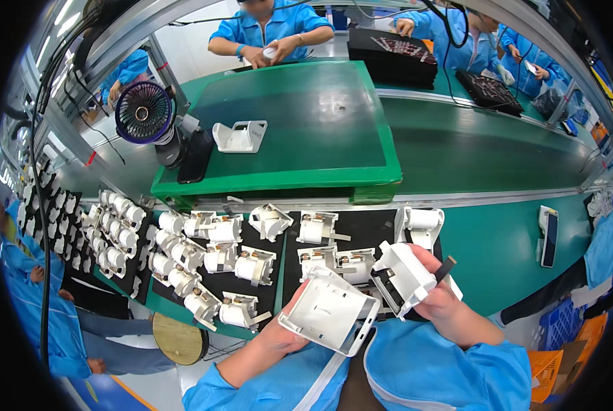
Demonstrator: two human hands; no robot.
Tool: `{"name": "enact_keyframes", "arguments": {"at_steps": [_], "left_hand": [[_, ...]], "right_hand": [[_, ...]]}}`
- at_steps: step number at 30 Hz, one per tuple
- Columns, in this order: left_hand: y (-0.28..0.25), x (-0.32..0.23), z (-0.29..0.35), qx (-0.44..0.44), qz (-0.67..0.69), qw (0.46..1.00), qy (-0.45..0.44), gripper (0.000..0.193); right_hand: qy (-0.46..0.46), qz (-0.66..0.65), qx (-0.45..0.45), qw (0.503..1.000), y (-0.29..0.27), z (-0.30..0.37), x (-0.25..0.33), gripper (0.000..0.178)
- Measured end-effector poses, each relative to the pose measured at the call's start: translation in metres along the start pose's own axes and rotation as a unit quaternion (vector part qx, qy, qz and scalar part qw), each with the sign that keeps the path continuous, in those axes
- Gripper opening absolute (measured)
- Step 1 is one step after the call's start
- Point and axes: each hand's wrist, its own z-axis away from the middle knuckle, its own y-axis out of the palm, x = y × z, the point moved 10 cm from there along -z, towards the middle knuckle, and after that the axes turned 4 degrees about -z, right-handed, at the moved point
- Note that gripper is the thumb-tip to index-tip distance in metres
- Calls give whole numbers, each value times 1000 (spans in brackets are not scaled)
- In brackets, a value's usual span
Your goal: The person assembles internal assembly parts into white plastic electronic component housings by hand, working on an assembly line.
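Observation:
My left hand (pixel 284 334) is closed on the edge of a white plastic housing (pixel 328 309), a broad, shallow shell with a slotted, frame-like end. Just right of it, my right hand (pixel 445 300) grips a white plastic assembly (pixel 408 272) with a dark opening on one side. A dark strip (pixel 445 268) sticks out by the fingers of that hand. The two parts are close together above the front edge of the bench; whether they touch I cannot tell. Behind my right hand stands another white housing (pixel 421 222), partly hidden.
Black foam mats (pixel 268 241) carry several white cylindrical assemblies (pixel 222 257). On the raised green platform (pixel 306 103) are a white housing (pixel 241 137), a phone (pixel 195 156) and a fan (pixel 144 113). A handheld device (pixel 547 236) lies right. Co-workers in blue (pixel 272 31) work across the bench.

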Motion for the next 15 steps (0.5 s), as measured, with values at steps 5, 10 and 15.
{"name": "enact_keyframes", "arguments": {"at_steps": [5,10,15], "left_hand": [[-5,3,-1,17,-6,1000,-6,126],[-3,-6,-6,-38,-42,998,6,115],[12,-18,-11,0,-200,979,48,117]], "right_hand": [[14,44,35,998,17,1,8,98],[4,142,37,989,22,7,3,90],[-73,385,85,916,47,4,9,79]]}}
